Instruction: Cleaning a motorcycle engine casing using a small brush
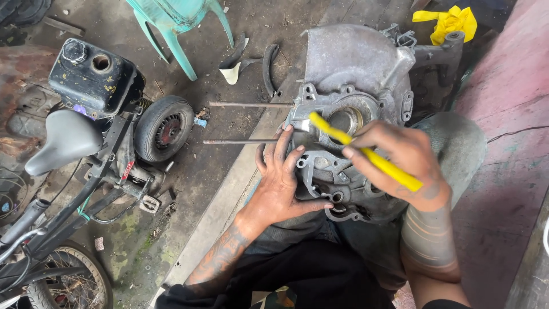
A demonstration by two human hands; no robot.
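Note:
A grey metal engine casing (349,63) rests against my knee, with a round bore (345,120) in its face and two long studs (246,105) sticking out to the left. My left hand (281,183) lies flat on the casing's lower left side, fingers spread. My right hand (403,157) grips a yellow-handled tool (366,151) whose tip points at the rim of the bore.
A small dismantled motorbike (86,143) with a black tank, grey seat and small wheel (164,129) stands at the left. A teal plastic chair (177,23) is at the top. A yellow cloth (449,22) lies top right. A concrete kerb (229,200) runs diagonally beneath the casing.

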